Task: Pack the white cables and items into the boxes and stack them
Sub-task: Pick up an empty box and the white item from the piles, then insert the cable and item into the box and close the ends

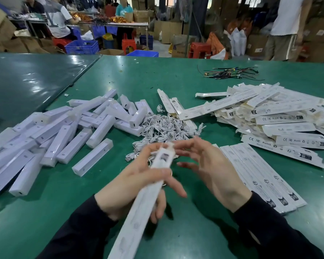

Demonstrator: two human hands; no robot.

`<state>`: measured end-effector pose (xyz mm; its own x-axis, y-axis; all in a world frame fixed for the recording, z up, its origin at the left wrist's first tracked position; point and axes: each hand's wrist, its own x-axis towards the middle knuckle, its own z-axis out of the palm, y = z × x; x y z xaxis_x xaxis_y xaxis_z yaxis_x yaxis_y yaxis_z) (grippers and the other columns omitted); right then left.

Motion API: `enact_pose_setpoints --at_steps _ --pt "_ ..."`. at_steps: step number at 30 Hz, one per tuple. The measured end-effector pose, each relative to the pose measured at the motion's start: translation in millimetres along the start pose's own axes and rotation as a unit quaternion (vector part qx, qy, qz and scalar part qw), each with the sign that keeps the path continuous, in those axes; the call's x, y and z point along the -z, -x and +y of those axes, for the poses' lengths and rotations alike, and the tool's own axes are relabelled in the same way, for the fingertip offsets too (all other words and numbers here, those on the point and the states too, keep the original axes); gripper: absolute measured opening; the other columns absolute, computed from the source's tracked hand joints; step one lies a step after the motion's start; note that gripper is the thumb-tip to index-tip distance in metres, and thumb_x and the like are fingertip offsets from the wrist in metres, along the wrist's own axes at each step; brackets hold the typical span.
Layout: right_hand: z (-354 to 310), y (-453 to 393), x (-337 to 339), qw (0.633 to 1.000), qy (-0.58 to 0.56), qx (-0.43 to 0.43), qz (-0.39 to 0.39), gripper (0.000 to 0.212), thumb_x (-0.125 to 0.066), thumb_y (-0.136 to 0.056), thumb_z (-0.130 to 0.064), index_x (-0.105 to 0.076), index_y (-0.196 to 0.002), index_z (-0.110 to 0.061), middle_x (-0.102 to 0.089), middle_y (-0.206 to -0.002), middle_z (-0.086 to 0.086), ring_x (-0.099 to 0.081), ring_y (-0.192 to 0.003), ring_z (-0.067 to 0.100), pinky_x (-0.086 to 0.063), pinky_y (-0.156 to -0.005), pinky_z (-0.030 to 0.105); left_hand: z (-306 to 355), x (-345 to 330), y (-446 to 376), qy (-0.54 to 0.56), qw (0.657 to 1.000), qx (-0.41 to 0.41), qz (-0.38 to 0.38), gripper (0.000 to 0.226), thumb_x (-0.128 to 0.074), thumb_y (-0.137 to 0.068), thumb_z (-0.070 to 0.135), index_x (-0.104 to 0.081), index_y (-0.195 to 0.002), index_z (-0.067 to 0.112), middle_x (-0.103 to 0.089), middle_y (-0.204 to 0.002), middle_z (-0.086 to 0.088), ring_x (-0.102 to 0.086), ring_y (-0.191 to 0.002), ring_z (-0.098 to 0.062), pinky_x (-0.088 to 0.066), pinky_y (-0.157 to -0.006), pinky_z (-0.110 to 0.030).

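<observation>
Cables [163,128], white and coiled, lie in a loose heap at the middle of the frame on the green counter [185,77]. Just below the heap, the left hand [138,184] grips a long white box [144,200], fingers curled round it about a third of the way down from its far end; the box runs from the bottom centre of the frame up to the heap, tilted slightly right. Its far end carries a dark printed label and a small flap. The right hand [204,165] is spread beside that end, holding nothing, with its fingertips touching or nearly touching the flap; motion blur makes it hard to tell which. Both wrists are in dark sleeves.

At the left of the frame a jumbled pile of white lamp bars [64,135] covers the counter, some overlapping, one lying apart near the centre. At the right, flat unfolded cartons [281,116] with printed markings are heaped up, and just below them, at the lower right, a neat row of packed boxes [258,176] lies side by side, close to the right hand. A bundle of dark wires [230,72] sits well apart in the upper right of the counter.

Beyond the counter, in the upper part of the frame, people sit at another table among blue crates [81,46], red stools [199,50] and cardboard cartons.
</observation>
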<state>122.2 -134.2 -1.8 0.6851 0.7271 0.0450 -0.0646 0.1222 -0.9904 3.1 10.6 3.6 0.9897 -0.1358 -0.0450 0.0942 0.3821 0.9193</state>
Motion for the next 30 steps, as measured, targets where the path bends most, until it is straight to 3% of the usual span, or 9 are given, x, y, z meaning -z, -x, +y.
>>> enact_pose_setpoints --at_steps 1,3,6,8,13,19,21,25,30 --pt "1.6 -0.9 2.4 0.999 0.039 0.009 0.029 0.029 -0.050 -0.097 -0.018 -0.074 -0.079 -0.019 -0.074 -0.100 -0.001 -0.066 -0.093 0.013 -0.051 -0.079 0.030 2.4 1.2 -0.7 0.009 0.998 -0.034 0.043 0.052 -0.059 -0.086 0.018 -0.034 -0.129 0.032 -0.068 -0.090 -0.029 -0.057 -0.038 -0.025 -0.048 -0.036 -0.026" --pt "6.1 1.8 6.1 0.969 0.234 0.058 0.055 0.025 -0.060 -0.088 -0.002 -0.073 -0.080 -0.023 -0.072 -0.088 -0.005 -0.065 -0.084 0.013 -0.049 -0.075 0.028 6.1 5.2 -1.0 0.034 0.986 -0.112 0.117 0.055 -0.058 -0.081 0.020 -0.036 -0.132 0.028 -0.069 -0.090 -0.023 -0.052 -0.037 -0.021 -0.045 -0.035 -0.024" --pt "13.7 7.6 5.0 0.854 0.497 0.152 -0.035 0.027 -0.059 -0.077 -0.003 -0.069 -0.096 -0.019 -0.064 -0.099 -0.006 -0.058 -0.097 0.015 -0.045 -0.085 0.029 9.0 7.6 1.4 0.076 0.961 -0.196 0.182 0.049 -0.065 -0.071 0.023 -0.046 -0.116 0.018 -0.068 -0.086 -0.010 -0.043 -0.039 -0.012 -0.038 -0.037 -0.019" --pt "18.5 9.0 3.4 0.814 0.548 0.164 -0.101 0.028 -0.059 -0.081 -0.011 -0.065 -0.106 -0.020 -0.058 -0.110 -0.005 -0.054 -0.106 0.015 -0.044 -0.093 0.036 10.0 9.5 2.8 0.100 0.953 -0.216 0.189 0.036 -0.070 -0.069 0.019 -0.054 -0.102 0.015 -0.066 -0.080 -0.006 -0.039 -0.039 -0.009 -0.034 -0.037 -0.017" --pt "18.8 5.3 6.6 0.834 0.522 0.143 -0.110 0.024 -0.069 -0.089 -0.031 -0.063 -0.110 -0.018 -0.054 -0.103 -0.007 -0.052 -0.095 0.010 -0.046 -0.089 0.033 7.8 13.9 -2.8 0.042 0.955 -0.155 0.250 0.040 -0.068 -0.072 0.010 -0.061 -0.112 0.008 -0.058 -0.068 -0.005 -0.039 -0.036 -0.010 -0.034 -0.036 -0.017" --pt "11.7 5.8 7.9 0.844 0.502 0.188 -0.029 0.017 -0.065 -0.092 -0.033 -0.067 -0.087 -0.017 -0.061 -0.088 -0.008 -0.056 -0.081 0.010 -0.048 -0.073 0.032 -1.1 12.3 -9.2 -0.022 0.949 -0.029 0.312 0.043 -0.076 -0.061 0.008 -0.063 -0.102 0.002 -0.067 -0.070 -0.008 -0.056 -0.045 -0.014 -0.040 -0.035 -0.020" --pt "7.4 6.8 6.6 0.873 0.447 0.194 -0.023 0.012 -0.065 -0.092 -0.029 -0.066 -0.089 -0.018 -0.064 -0.084 -0.009 -0.059 -0.077 0.010 -0.049 -0.068 0.030 -2.3 10.7 -9.1 -0.045 0.952 -0.031 0.300 0.047 -0.078 -0.055 0.011 -0.065 -0.099 0.003 -0.071 -0.081 -0.009 -0.060 -0.052 -0.016 -0.042 -0.037 -0.021" --pt "3.3 9.9 1.4 0.926 0.335 0.169 -0.034 0.004 -0.073 -0.085 -0.014 -0.071 -0.087 -0.016 -0.068 -0.076 -0.005 -0.060 -0.066 0.009 -0.051 -0.062 0.028 -1.8 5.0 -9.5 -0.052 0.962 -0.024 0.268 0.045 -0.078 -0.055 0.010 -0.066 -0.097 0.001 -0.071 -0.079 -0.013 -0.064 -0.054 -0.019 -0.047 -0.040 -0.022" --pt "-6.8 12.6 -5.2 0.996 0.031 0.085 -0.025 0.011 -0.077 -0.070 -0.011 -0.078 -0.081 -0.012 -0.071 -0.069 0.003 -0.063 -0.058 0.011 -0.051 -0.058 0.019 2.4 5.0 -6.0 -0.030 0.971 -0.007 0.239 0.040 -0.085 -0.059 0.004 -0.065 -0.093 0.002 -0.068 -0.069 -0.010 -0.058 -0.046 -0.016 -0.044 -0.038 -0.020"
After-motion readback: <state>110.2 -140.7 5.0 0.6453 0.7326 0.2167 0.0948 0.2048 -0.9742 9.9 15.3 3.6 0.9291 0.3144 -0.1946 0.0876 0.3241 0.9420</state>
